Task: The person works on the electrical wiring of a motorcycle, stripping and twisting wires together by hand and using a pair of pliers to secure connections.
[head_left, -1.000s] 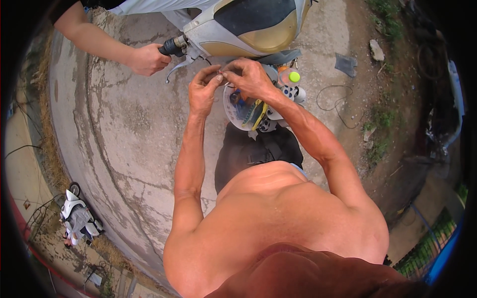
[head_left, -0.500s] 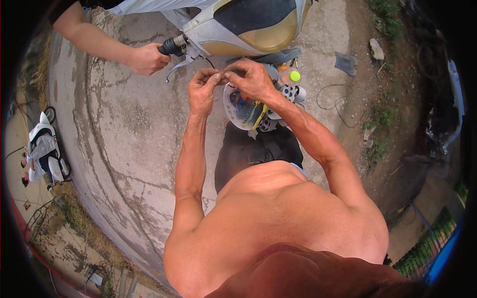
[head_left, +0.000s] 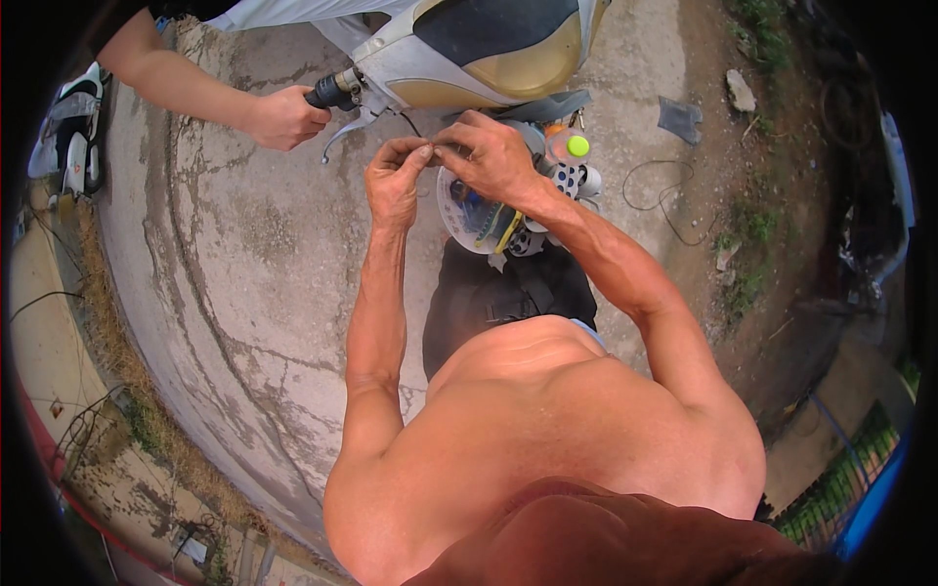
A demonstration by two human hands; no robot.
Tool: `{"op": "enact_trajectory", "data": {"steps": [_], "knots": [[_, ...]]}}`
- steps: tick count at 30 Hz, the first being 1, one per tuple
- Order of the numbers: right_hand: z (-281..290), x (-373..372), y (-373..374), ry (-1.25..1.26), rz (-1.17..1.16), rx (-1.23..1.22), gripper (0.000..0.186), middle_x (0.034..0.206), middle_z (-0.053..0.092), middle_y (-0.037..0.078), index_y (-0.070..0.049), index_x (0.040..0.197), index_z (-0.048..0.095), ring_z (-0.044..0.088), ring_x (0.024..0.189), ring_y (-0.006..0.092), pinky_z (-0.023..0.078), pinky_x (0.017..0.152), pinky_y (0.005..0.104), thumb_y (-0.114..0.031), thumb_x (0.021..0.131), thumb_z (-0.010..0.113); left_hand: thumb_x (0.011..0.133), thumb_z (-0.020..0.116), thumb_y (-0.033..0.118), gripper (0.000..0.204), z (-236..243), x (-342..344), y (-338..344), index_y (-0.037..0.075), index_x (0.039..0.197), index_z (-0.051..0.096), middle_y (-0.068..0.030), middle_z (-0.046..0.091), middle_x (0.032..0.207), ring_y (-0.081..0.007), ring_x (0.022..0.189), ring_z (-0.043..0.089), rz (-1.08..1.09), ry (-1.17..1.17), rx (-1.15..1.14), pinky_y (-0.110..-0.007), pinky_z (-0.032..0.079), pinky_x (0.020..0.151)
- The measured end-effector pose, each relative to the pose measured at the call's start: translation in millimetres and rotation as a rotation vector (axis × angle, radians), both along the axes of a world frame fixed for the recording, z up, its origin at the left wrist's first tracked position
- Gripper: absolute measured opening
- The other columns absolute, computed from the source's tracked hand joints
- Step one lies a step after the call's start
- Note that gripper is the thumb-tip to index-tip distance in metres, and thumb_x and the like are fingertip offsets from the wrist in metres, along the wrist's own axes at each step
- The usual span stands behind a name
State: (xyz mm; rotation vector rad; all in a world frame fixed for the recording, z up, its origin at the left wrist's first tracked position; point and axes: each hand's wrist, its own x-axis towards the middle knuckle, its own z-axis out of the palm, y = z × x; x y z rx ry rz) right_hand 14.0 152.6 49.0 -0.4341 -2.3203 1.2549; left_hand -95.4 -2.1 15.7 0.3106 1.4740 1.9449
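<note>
My left hand (head_left: 393,184) and my right hand (head_left: 489,156) meet fingertip to fingertip in front of a scooter (head_left: 493,54). Thumb and fingers of each are pinched together; whatever lies between them is too small to make out. From the scooter's handlebar a short black cable (head_left: 410,124) curves down toward my fingertips, but I cannot tell whether they hold it. Beneath my right hand stands a white plastic basket (head_left: 451,217) holding tools, one with yellow handles (head_left: 509,232). Another person's hand (head_left: 285,117) grips the black handlebar grip (head_left: 332,93), above the silver brake lever (head_left: 342,135).
Beside the basket are a clear bottle with a lime-green cap (head_left: 578,146) and a white perforated part (head_left: 567,180). A grey flat piece (head_left: 680,123), a loop of thin wire (head_left: 625,195) and a stone (head_left: 740,93) lie on the cracked concrete and dirt at right.
Both hands stay pinched together at nearly the same spot. A white scooter with riders at the far left has moved up along the picture's left edge.
</note>
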Motion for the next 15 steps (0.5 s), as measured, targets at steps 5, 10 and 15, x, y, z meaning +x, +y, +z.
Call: {"op": "enact_trajectory", "data": {"steps": [5,10,15], "knots": [[-2,-2,3,-0.062,0.011,-0.063,0.020,0.092,0.070,0.012,-0.009,0.096,0.077,0.070,0.083,0.0357,0.057,0.070,0.0455,-0.025,0.085,0.076,0.097,0.074,0.001,0.013,-2,0,-2,-0.004,0.109,0.072,-0.0135,0.077,0.100,-0.0209,0.089,0.074,-0.026,0.010,-0.013,-0.035,0.062,0.084],[-6,-3,9,-0.103,0.031,-0.114,0.026,0.090,0.070,0.015,-0.005,0.096,0.076,0.070,0.083,0.0376,0.056,0.072,0.0467,-0.029,0.085,0.075,0.094,0.074,-0.005,0.022,16,1,-5,-0.003,0.117,0.071,-0.0127,0.073,0.112,-0.0191,0.093,0.073,-0.007,0.274,-0.135,-0.033,0.061,0.084],[-2,-4,13,-0.160,0.060,-0.147,0.030,0.087,0.071,0.018,-0.002,0.093,0.074,0.070,0.083,0.0399,0.055,0.073,0.0482,-0.031,0.084,0.073,0.090,0.074,-0.008,0.036,46,-3,0,0.003,0.124,0.072,-0.0126,0.067,0.126,-0.0198,0.096,0.072,-0.110,0.949,-0.308,-0.031,0.060,0.082]]}}
